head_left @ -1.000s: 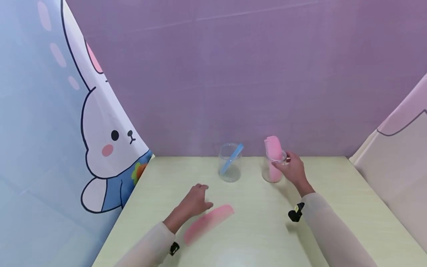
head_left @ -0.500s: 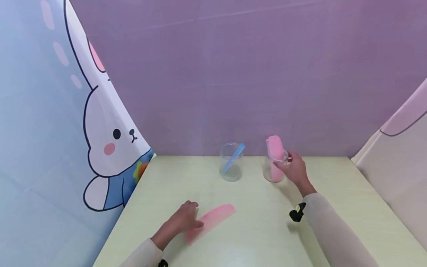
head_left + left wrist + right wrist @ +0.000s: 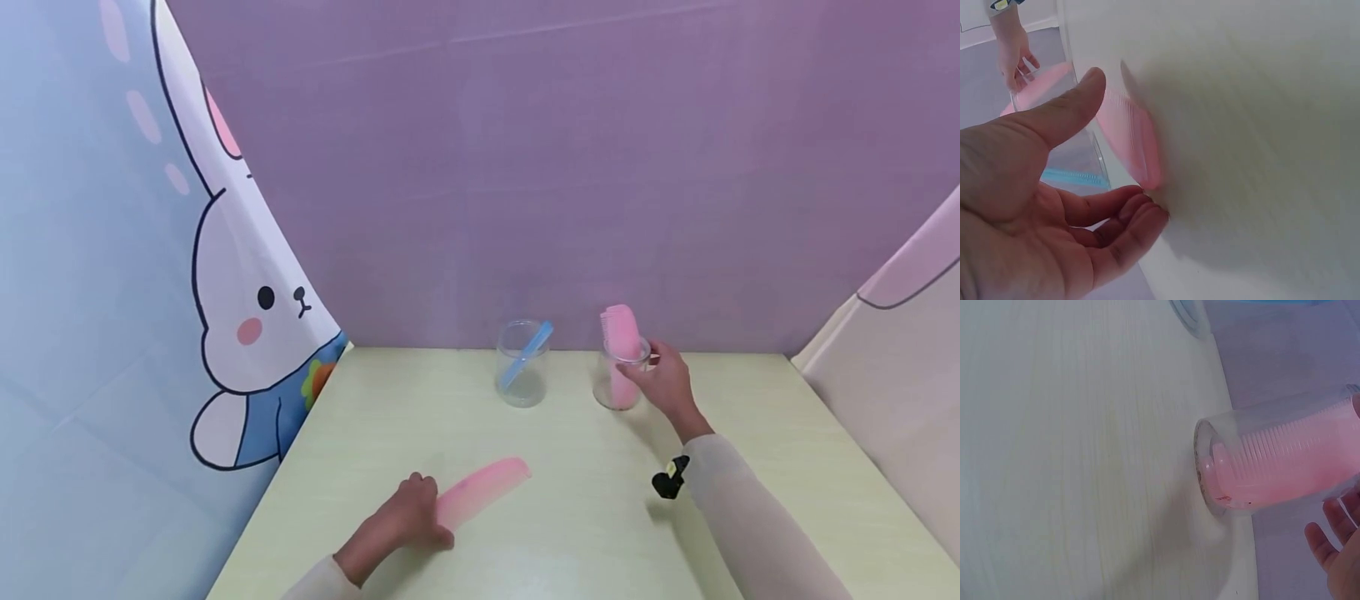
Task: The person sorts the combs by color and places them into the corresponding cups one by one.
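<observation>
A pink comb (image 3: 487,490) lies flat on the table, its near end hidden by my left hand (image 3: 408,515). In the left wrist view, the thumb and bent fingers (image 3: 1125,240) stand apart on either side of that comb (image 3: 1132,140), with fingertips low by its end. My right hand (image 3: 663,382) holds a clear jar (image 3: 603,387) by its rim, thumb in front and fingers behind. Pink combing stuff stands inside: a toothed pink comb (image 3: 621,333) sticks out of the top. Whether it is one comb or two, I cannot tell. The jar stands upright on the table.
A second clear jar (image 3: 522,392) stands left of the held one, with a blue comb (image 3: 527,354) leaning in it. Behind the pale table (image 3: 570,517) hangs a purple cloth (image 3: 540,175). A rabbit-print cloth (image 3: 240,358) closes off the left side.
My left hand has moved down and toward me, from above the lying comb to its near end. The right hand stays on the jar. The head view has shifted slightly.
</observation>
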### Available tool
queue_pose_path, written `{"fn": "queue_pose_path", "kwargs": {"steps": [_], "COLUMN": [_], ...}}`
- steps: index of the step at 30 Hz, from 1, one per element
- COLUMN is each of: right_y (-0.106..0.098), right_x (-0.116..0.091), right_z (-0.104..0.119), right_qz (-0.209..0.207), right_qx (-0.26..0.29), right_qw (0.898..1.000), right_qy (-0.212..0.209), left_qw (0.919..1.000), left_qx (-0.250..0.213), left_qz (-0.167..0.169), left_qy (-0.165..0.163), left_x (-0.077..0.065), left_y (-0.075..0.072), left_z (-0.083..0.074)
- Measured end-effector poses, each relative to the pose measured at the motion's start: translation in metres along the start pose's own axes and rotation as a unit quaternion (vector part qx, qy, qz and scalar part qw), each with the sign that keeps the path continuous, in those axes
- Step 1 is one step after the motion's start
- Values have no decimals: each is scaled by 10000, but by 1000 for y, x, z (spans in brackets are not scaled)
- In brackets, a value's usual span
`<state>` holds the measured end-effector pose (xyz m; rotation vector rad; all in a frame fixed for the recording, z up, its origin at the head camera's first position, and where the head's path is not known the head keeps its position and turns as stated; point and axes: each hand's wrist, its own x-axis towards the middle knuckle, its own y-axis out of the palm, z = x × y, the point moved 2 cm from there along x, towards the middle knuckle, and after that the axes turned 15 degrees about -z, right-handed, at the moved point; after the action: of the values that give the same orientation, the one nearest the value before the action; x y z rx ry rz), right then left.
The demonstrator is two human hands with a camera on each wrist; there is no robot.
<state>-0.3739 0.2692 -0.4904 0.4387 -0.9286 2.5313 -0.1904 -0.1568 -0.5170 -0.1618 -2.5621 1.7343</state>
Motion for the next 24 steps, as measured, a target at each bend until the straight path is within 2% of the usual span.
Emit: {"fn": "queue_pose_path", "kwargs": {"steps": [7,11,24], "right_y": [1,0,0], "right_x": [0,0,-2], "right_z": [0,0,-2], "right_qz": [18,-6,58], "right_qx": [-17,-8,108], "right_qw": [9999,10000,9998], "right_qy": [101,64,156], "left_qw": [9985,9969,9945], "left_qx": [223,279,270], "left_qz": [-477,-711,-938], "left_qy": [148,212,368], "left_x": [-10,-10,-5], "left_y": [1,0,1], "left_z": [-1,-2,3]}}
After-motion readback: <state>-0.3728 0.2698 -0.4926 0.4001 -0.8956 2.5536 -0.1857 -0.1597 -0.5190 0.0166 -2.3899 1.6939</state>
